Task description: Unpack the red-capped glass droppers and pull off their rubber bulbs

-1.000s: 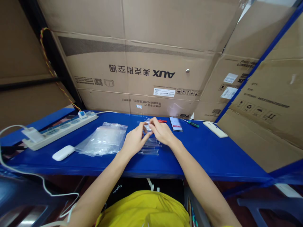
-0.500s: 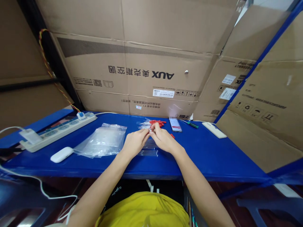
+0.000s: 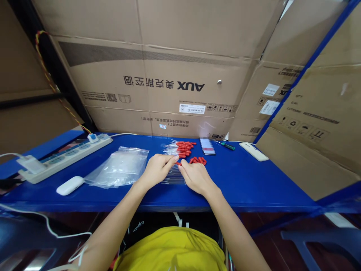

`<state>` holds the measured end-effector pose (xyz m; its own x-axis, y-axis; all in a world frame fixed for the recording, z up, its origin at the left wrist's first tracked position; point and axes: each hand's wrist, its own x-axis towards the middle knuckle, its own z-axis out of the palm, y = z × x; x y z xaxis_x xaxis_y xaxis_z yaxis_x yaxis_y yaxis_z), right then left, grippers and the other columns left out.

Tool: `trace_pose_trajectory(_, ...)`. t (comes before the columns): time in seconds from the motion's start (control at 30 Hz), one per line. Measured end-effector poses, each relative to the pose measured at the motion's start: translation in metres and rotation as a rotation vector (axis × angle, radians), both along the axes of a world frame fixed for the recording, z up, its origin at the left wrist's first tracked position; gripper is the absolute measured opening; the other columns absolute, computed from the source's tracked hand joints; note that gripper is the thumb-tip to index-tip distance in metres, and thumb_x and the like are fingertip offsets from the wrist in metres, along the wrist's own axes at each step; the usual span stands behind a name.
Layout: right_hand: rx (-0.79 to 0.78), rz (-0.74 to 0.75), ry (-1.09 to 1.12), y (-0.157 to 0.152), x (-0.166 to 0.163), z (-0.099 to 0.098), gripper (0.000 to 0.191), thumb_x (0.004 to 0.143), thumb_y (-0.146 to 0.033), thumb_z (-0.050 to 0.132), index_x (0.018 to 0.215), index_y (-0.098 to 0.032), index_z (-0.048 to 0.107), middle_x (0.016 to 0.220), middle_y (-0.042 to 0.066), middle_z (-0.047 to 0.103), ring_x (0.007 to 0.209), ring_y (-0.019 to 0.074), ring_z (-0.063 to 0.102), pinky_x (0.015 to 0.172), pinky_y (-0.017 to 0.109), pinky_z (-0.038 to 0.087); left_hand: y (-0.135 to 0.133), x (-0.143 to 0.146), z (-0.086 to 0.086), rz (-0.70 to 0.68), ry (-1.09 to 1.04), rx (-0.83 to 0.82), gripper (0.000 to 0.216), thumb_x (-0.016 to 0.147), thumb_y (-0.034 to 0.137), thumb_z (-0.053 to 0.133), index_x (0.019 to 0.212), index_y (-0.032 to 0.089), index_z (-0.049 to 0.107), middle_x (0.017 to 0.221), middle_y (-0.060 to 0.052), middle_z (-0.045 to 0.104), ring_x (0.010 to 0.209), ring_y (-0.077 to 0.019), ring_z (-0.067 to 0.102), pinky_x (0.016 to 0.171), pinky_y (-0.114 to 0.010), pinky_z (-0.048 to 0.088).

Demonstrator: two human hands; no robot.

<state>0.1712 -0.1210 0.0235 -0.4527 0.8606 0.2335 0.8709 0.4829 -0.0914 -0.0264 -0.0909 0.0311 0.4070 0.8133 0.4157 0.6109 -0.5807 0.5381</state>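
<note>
My left hand [image 3: 156,170] and my right hand [image 3: 194,176] meet fingertip to fingertip over a row of thin clear tubes [image 3: 173,177] lying on the blue table [image 3: 248,180]. Both hands are pinched; a small red piece shows between the fingertips, but which hand grips it is unclear. Just beyond the hands lie clear tubes with red caps [image 3: 183,148] and a small heap of loose red caps [image 3: 198,160].
A stack of clear zip bags [image 3: 120,171] lies left of the hands, then a white oval case [image 3: 70,185] and a power strip [image 3: 60,157]. A phone [image 3: 208,146], a green screwdriver [image 3: 228,145] and a white remote [image 3: 254,151] sit at the back right. Cardboard boxes [image 3: 169,86] wall the table.
Both hands have drawn back toward me and lowered onto the row of tubes, uncovering the red-capped tubes and loose caps behind them. The camera view shifted slightly.
</note>
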Motion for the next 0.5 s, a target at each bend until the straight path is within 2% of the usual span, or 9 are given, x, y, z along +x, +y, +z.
trace_pose_trajectory(0.1, -0.002, -0.018, -0.003, -0.001, -0.001, 0.002, 0.034, 0.115, -0.038, 0.03, 0.114, -0.019, 0.059, 0.092, 0.006, 0.079, 0.078, 0.0204, 0.071, 0.062, 0.032, 0.025, 0.0, 0.001, 0.001, 0.012, -0.027, -0.019, 0.055, 0.106, 0.05, 0.039, 0.061, 0.018, 0.036, 0.056, 0.003, 0.034, 0.055, -0.0106, 0.031, 0.06, -0.028, 0.021)
trace_pose_trajectory(0.33, 0.006, -0.014, -0.012, -0.001, -0.001, 0.001, 0.038, 0.115, -0.038, 0.028, 0.111, -0.018, 0.061, 0.09, 0.007, 0.078, 0.074, 0.0196, 0.069, 0.061, 0.031, 0.024, -0.001, -0.004, 0.003, 0.105, -0.011, -0.014, 0.056, 0.104, 0.054, 0.04, 0.061, 0.019, 0.036, 0.056, 0.003, 0.032, 0.055, -0.0111, 0.029, 0.06, -0.03, 0.02)
trace_pose_trajectory(0.5, 0.013, -0.015, -0.014, -0.001, -0.006, -0.001, 0.039, 0.115, -0.038, 0.027, 0.113, -0.019, 0.06, 0.092, 0.007, 0.079, 0.075, 0.0196, 0.07, 0.061, 0.03, 0.025, -0.003, 0.006, 0.003, 0.115, -0.037, -0.021, 0.056, 0.103, 0.055, 0.04, 0.06, 0.019, 0.034, 0.058, 0.003, 0.027, 0.057, -0.0113, 0.026, 0.06, -0.03, 0.019)
